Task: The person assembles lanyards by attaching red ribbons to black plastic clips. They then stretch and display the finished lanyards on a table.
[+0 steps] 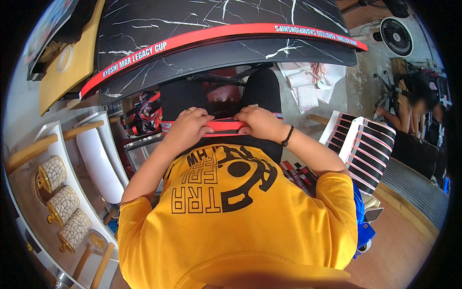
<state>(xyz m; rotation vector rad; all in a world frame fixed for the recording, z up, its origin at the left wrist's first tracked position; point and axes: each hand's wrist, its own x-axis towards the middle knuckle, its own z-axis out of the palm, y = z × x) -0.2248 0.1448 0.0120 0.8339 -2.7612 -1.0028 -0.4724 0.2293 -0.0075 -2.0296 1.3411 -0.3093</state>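
A red ribbon (224, 126) with white lettering and a black edge lies across my lap. My left hand (190, 125) pinches it on the left, fingers curled over the band. On the other side my right hand (259, 123), with a dark bracelet at the wrist, grips the same ribbon between thumb and fingers. A short stretch shows between the two hands, and printed ends run out past both. In front of me, a long red printed ribbon (211, 32) curves along the black marble-patterned table (192, 12), hanging past its right side.
White frames wound with black-and-red strips (370, 149) stand at my right, near a phone (373, 215). Papers (308, 91) lie on the floor under the table. A shelf with patterned jars (62, 202) is at left. A fan (396, 36) and another person (416, 106) are at far right.
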